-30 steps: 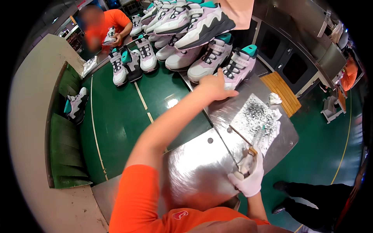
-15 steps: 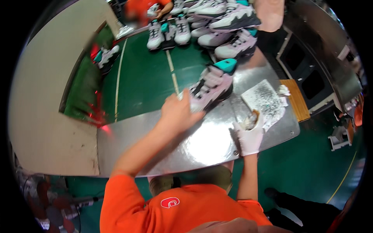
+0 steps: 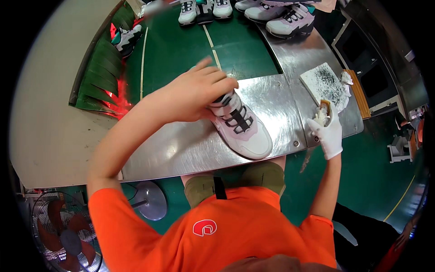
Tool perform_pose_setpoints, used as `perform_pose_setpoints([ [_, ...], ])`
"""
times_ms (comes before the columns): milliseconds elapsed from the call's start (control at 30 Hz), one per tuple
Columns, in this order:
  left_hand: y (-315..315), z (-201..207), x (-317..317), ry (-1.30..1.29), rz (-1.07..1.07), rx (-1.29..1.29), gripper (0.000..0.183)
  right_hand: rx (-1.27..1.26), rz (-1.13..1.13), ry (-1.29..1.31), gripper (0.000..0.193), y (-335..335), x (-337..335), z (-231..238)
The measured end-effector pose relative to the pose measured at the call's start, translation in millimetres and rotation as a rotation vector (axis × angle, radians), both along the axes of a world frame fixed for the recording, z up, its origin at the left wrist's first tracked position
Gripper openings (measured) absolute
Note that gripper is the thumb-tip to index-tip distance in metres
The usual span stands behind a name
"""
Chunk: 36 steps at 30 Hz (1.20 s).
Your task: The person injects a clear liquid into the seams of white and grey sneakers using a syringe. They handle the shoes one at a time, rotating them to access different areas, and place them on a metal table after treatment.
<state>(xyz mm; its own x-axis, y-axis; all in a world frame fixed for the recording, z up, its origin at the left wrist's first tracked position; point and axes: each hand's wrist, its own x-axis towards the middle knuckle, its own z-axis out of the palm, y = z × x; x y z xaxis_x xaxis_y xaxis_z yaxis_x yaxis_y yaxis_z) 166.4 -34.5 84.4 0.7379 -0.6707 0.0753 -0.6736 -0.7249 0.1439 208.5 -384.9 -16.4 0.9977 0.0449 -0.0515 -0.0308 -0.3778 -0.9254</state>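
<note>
A white and pale pink sneaker (image 3: 247, 131) with black straps lies on the metal table edge, its toe pointing toward me and to the right. My bare left hand (image 3: 201, 90) is closed round its ankle end, covering the collar. In my right hand (image 3: 330, 133), in a white glove, is a crumpled whitish wad with a brown edge (image 3: 322, 113); its exact kind is hard to make out. Just beyond that hand lies a white sheet with black specks (image 3: 322, 84), with a crumpled white piece (image 3: 346, 78) by its right edge.
More sneakers (image 3: 290, 20) stand at the far right, and others (image 3: 204, 11) on the green belt (image 3: 176, 59). One sneaker (image 3: 128, 40) sits by the green flap curtain (image 3: 97, 81) at left. A fan (image 3: 68, 240) stands at lower left; a wooden strip (image 3: 358, 93) borders the table's right.
The sneaker has come nearer and turned, its toe now toward me. My left hand has shifted from its toe to its ankle end. My right hand has moved right and away from me.
</note>
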Motion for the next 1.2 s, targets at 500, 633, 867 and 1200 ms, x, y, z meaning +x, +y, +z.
perform_pose_setpoints([
  [500,37,-83,-194,-0.526,0.519,-0.193,0.018,-0.146,0.126,0.136,0.071,-17,-5,9],
  [633,34,-72,-188,-0.398,0.507,-0.153,0.02,-0.169,0.237,0.141,0.069,-15,-10,12],
  [867,34,-63,-183,-0.336,0.534,-0.171,0.018,0.663,0.708,0.464,0.106,44,-23,45],
  [1200,33,-66,-185,-0.356,0.554,-0.177,0.017,0.948,1.041,0.697,0.082,81,-6,29],
])
